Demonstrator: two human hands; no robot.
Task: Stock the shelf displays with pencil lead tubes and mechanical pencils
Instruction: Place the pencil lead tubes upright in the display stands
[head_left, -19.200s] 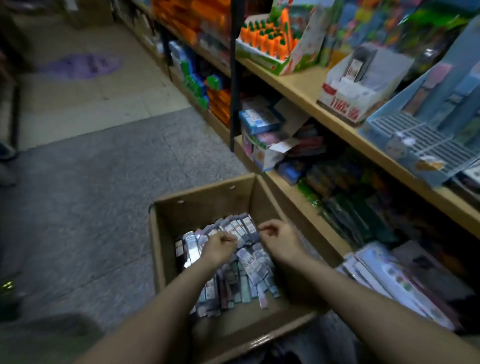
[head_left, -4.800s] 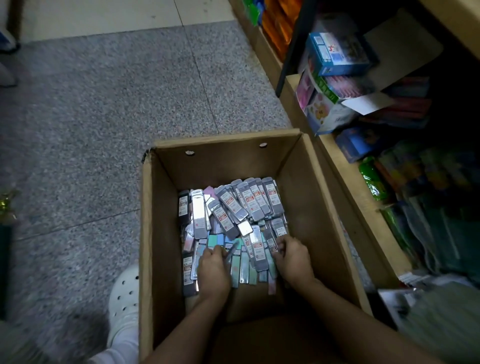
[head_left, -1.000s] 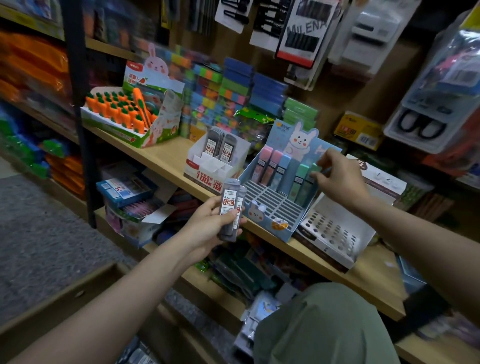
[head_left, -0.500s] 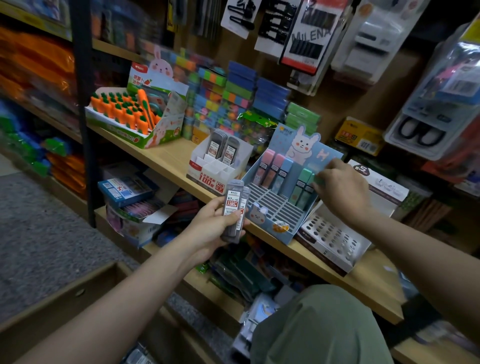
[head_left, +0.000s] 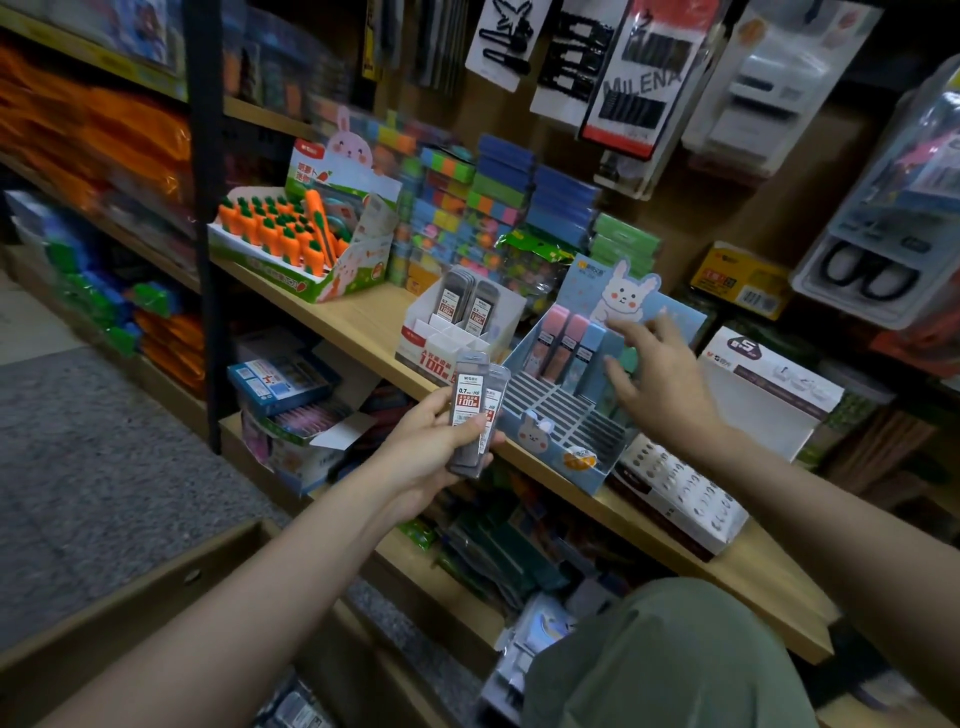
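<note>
My left hand (head_left: 431, 447) grips a small stack of grey pencil lead tubes (head_left: 474, 413) with white and red labels, held upright in front of the shelf edge. My right hand (head_left: 657, 387) hovers with spread, relaxed fingers over the blue bunny display (head_left: 566, 421), beside the pastel pink and blue tubes (head_left: 569, 345) that stand in its back row. It holds nothing. A white display box (head_left: 441, 351) to the left has two grey lead tubes (head_left: 467, 304) in it.
A carrot pen display (head_left: 306, 244) stands at the left on the wooden shelf (head_left: 358, 322). A white perforated display (head_left: 691, 499) lies right of the bunny one. The cardboard box rim (head_left: 156, 587) is at lower left; my knee (head_left: 660, 660) at bottom.
My right hand has lifted off the green tubes at the right of the bunny display and spread its fingers. My left hand keeps the grey tubes nearly still.
</note>
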